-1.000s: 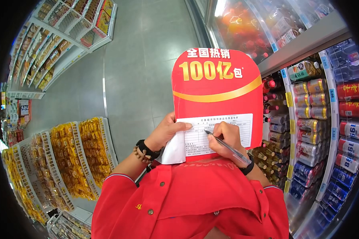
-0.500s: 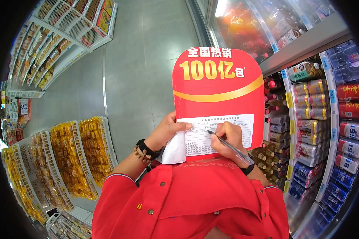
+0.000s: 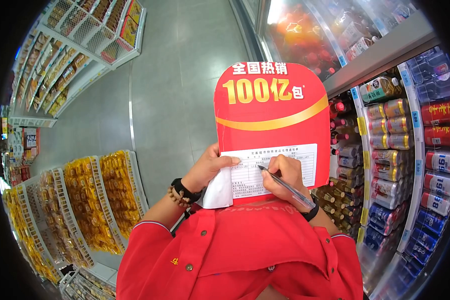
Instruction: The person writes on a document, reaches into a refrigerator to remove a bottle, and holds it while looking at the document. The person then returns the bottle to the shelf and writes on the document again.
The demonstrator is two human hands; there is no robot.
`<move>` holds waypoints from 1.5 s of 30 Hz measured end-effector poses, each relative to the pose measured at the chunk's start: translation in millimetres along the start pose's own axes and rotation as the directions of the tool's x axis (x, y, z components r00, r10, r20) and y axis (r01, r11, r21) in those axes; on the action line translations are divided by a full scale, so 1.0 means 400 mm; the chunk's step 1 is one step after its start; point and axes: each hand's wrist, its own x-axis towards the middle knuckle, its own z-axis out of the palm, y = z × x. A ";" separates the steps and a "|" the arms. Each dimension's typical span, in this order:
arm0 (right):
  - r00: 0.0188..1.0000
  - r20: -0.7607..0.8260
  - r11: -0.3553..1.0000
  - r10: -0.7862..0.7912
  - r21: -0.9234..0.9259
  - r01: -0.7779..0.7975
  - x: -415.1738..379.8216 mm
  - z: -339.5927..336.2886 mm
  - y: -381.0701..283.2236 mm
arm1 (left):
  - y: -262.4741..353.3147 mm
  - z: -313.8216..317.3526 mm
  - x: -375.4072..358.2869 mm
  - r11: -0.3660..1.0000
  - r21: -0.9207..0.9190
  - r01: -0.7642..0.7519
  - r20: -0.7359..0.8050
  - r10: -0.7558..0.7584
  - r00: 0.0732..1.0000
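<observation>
A red board (image 3: 270,112) with gold and white lettering is propped against my body, with a printed form (image 3: 285,182) lying on its lower part. My left hand (image 3: 211,167) grips the board's left edge, its thumb pressing the form down; the form's left part folds around that side. Between the closed fingers of my right hand (image 3: 287,175) is a pen (image 3: 296,194), its tip touching a row of the form. Handwriting shows in the form's upper left rows. The fingers of my left hand behind the board are hidden.
Open cooler shelves with packed cans (image 3: 387,170) and bottles run along my right, beneath a metal-framed glass door (image 3: 380,50). To my left stand racks of yellow packaged snacks (image 3: 85,195). A white mesh shelf unit (image 3: 92,32) is farther ahead, beside the grey tiled floor (image 3: 177,95).
A few more pen strokes appear on the form, and the pen tip has shifted slightly left. The board sits a little lower in view. Both hands keep their grips.
</observation>
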 end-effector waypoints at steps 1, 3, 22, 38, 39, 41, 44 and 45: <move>1.000 0.002 1.000 0.000 0.001 0.000 0.000 0.000 0.000 | 0.000 -0.001 0.000 1.000 -0.001 0.002 0.002 -0.002 1.000; 1.000 0.009 1.000 0.004 0.000 -0.004 -0.001 -0.002 0.001 | 0.000 -0.001 0.000 1.000 -0.002 -0.002 0.000 0.002 1.000; 0.999 -0.015 0.999 0.030 -0.023 -0.031 0.005 0.002 0.003 | -0.002 0.000 0.000 1.000 -0.026 -0.001 -0.009 0.001 1.000; 0.997 -0.022 0.998 0.070 0.002 -0.070 -0.001 0.004 0.007 | -0.004 -0.004 0.000 1.000 -0.014 0.001 -0.013 -0.001 1.000; 0.998 -0.017 0.999 0.053 -0.005 -0.054 0.002 0.002 0.006 | -0.006 -0.004 0.000 1.000 -0.018 0.000 -0.013 -0.001 1.000; 0.999 -0.014 0.999 0.042 -0.003 -0.042 0.000 0.002 0.010 | -0.009 -0.005 0.002 1.000 -0.026 -0.001 -0.012 0.000 1.000; 0.999 0.004 0.999 0.042 -0.006 -0.042 0.001 0.000 0.008 | -0.006 -0.003 0.001 1.000 -0.011 -0.006 -0.016 0.006 1.000; 0.999 0.003 0.999 0.039 -0.010 -0.039 0.002 0.000 0.007 | -0.007 -0.003 0.001 1.000 -0.013 -0.005 -0.016 0.005 1.000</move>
